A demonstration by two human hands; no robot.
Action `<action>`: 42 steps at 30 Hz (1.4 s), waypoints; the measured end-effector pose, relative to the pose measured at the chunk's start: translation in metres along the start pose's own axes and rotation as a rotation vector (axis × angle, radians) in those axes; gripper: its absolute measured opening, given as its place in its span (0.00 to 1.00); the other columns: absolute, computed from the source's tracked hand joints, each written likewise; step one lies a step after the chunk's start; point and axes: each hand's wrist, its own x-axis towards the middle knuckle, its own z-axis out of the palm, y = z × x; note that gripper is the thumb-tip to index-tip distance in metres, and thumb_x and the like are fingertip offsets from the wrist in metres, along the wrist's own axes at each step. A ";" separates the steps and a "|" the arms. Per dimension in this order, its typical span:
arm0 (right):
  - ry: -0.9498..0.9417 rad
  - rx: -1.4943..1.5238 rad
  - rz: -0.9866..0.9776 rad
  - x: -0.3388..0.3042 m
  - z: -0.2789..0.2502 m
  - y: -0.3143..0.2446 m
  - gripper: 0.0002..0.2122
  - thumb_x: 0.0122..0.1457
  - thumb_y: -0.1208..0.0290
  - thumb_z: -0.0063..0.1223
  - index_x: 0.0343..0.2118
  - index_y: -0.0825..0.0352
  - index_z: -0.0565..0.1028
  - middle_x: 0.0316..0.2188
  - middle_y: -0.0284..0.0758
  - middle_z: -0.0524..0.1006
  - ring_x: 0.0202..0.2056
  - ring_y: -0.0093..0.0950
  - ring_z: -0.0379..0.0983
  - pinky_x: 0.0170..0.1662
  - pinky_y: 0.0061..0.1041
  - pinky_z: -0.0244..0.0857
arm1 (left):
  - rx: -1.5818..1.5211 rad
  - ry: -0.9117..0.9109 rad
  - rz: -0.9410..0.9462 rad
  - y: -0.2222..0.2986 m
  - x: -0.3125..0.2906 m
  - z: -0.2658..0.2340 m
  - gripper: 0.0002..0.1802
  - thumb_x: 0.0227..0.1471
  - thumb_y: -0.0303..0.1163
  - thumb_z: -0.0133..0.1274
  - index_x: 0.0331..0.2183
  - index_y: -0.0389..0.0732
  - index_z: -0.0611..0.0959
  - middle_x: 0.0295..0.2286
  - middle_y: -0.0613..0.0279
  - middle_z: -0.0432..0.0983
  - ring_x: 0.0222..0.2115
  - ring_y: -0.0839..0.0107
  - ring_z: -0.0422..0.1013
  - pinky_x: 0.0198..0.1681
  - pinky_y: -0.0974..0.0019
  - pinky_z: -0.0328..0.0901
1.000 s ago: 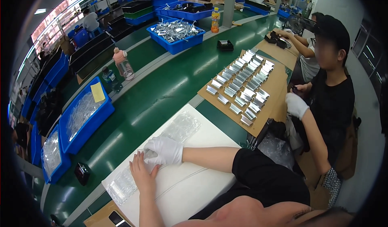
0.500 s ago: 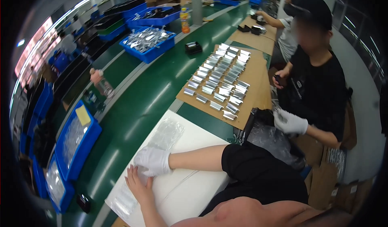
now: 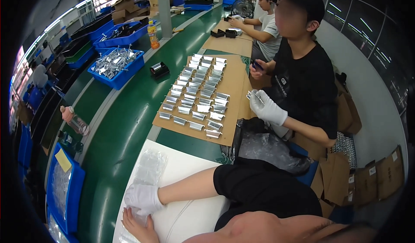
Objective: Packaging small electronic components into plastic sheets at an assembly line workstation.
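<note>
My left hand point(image 3: 140, 228), bare, rests over clear plastic bags on a white board point(image 3: 190, 217), its fingers apart and the thumb out to the side. Just beyond it, my right hand point(image 3: 143, 198) in a white glove is closed on a clear plastic bag, though its fingertips are partly hidden. The two hands nearly touch, with crumpled film between them. More flat clear plastic bags point(image 3: 150, 165) lie on the board past the glove.
Shiny metal brackets point(image 3: 199, 85) stand in rows on a cardboard sheet point(image 3: 233, 109). At the right sits a co-worker point(image 3: 302, 70) with one gloved hand. Blue bins point(image 3: 114, 82) line the green belt point(image 3: 116, 135). A black plastic bag point(image 3: 268, 150) lies beside my right arm.
The view has swung, so the bench and both hands appear farther left and lower. My hands keep nearly the same place on the plastic. The co-worker's gloved hand is raised, holding small metal pieces.
</note>
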 end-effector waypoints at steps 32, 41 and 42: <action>0.151 -0.080 0.123 -0.003 0.006 0.002 0.15 0.54 0.57 0.55 0.30 0.66 0.74 0.30 0.39 0.77 0.33 0.42 0.74 0.42 0.39 0.68 | -0.021 -0.061 -0.241 0.024 0.004 -0.021 0.48 0.42 0.38 0.65 0.62 0.37 0.65 0.57 0.47 0.63 0.56 0.47 0.62 0.62 0.49 0.56; 0.091 -0.039 0.102 0.001 0.010 0.004 0.16 0.53 0.56 0.57 0.32 0.65 0.74 0.28 0.42 0.78 0.31 0.45 0.75 0.39 0.41 0.70 | 0.035 -0.125 -0.469 0.036 0.016 -0.041 0.40 0.50 0.37 0.61 0.61 0.36 0.67 0.53 0.47 0.66 0.50 0.50 0.67 0.57 0.52 0.60; 0.071 -0.041 0.090 0.001 0.008 0.003 0.16 0.53 0.56 0.57 0.33 0.65 0.74 0.28 0.42 0.79 0.30 0.46 0.76 0.38 0.41 0.70 | 0.153 -0.206 -0.481 0.037 0.016 -0.048 0.39 0.50 0.36 0.61 0.60 0.35 0.67 0.52 0.47 0.67 0.50 0.51 0.67 0.57 0.53 0.61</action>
